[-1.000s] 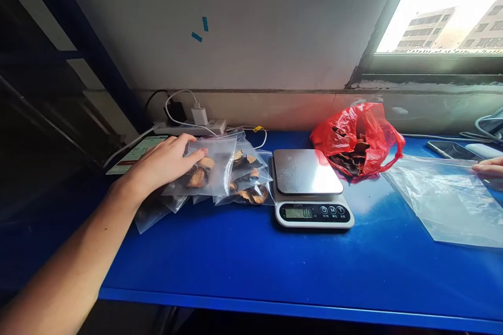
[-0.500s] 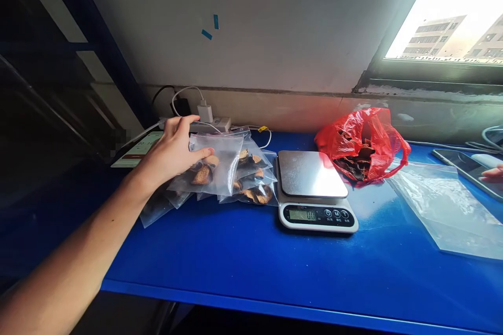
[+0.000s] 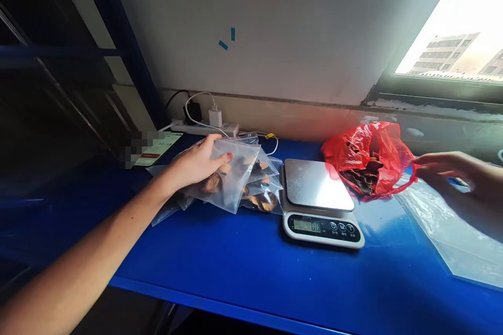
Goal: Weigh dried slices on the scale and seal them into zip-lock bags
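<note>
Along the front of the blue bench (image 3: 220, 272), nearest of all, stands the scale (image 3: 320, 188), best left unjostled while the hands work on either side of it. Just beyond its left edge, the left hand (image 3: 196, 166) has its thumb over the face of the top pouch (image 3: 241, 178) and its other fingers behind, gripping the left side. That pouch should be moved gently and kept fairly level, so the dried pieces (image 3: 212, 182) inside don't bunch up and the pouches beneath don't slide.

Off to the right, the right hand (image 3: 463, 204) is over the clear bag (image 3: 458, 248), its fingers at the handle (image 3: 408, 182) of the red bag (image 3: 387, 152); motion blur hides whether they have closed on it, so I cannot tell. A full hold on the loop and a slow pull would be wise, since the mouth gapes and the dark pieces (image 3: 363, 178) could spill.

Counted from near to far: one scale; at least four filled pouches, overlapping; one red bag; one tablet (image 3: 159, 149); one power strip (image 3: 231, 129); two blue tapes (image 3: 223, 45) on the wall (image 3: 298, 31).
</note>
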`<act>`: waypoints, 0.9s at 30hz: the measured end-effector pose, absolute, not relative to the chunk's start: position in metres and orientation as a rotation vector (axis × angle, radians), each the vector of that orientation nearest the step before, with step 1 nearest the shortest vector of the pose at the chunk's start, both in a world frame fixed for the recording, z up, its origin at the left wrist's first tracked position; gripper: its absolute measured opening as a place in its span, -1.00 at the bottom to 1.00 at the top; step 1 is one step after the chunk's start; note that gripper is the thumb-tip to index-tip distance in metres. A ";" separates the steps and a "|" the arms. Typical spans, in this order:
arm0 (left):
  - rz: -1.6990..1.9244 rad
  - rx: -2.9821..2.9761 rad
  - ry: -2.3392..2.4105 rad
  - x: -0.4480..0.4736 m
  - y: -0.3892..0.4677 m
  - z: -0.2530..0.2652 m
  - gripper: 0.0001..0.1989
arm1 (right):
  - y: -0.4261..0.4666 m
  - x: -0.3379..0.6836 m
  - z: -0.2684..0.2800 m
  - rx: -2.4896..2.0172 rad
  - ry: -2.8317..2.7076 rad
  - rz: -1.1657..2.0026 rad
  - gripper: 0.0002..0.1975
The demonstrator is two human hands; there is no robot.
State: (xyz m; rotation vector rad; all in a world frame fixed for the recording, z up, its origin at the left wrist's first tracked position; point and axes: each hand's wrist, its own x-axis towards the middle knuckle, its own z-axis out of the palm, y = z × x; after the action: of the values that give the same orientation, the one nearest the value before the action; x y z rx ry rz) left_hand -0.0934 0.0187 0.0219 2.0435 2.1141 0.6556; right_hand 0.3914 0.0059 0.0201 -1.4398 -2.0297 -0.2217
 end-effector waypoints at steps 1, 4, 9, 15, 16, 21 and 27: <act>0.630 2.049 2.097 -0.093 0.017 0.023 -0.27 | 0.005 0.374 0.019 -1.346 -2.099 -0.209 -0.80; 0.655 2.081 2.052 -0.088 0.010 0.028 -0.29 | -0.001 0.336 0.018 -1.133 -2.244 -0.122 -0.93; 0.777 2.241 2.190 -0.074 -0.011 0.040 -0.47 | -0.012 0.284 0.028 -1.010 -2.325 -0.001 -0.93; 1.067 2.418 1.764 -0.039 -0.046 0.046 -0.57 | -0.034 0.214 0.022 -0.880 -2.197 0.199 -0.74; 1.111 2.411 1.629 -0.032 -0.051 0.044 -0.60 | -0.040 0.208 0.018 -0.912 -2.112 0.232 -0.66; 1.075 2.360 1.260 -0.014 -0.063 0.030 -0.57 | -0.056 0.209 0.011 -1.030 -1.909 0.642 -0.72; 0.958 2.448 1.254 -0.014 -0.058 0.025 -0.54 | -0.051 0.221 0.020 -0.993 -1.784 1.202 -0.67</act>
State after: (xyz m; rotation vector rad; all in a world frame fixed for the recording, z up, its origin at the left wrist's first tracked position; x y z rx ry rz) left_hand -0.0144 -0.0577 0.0246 2.4483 1.2538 0.9579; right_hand 0.2211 -0.0511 0.0197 -0.9928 -1.7835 1.2022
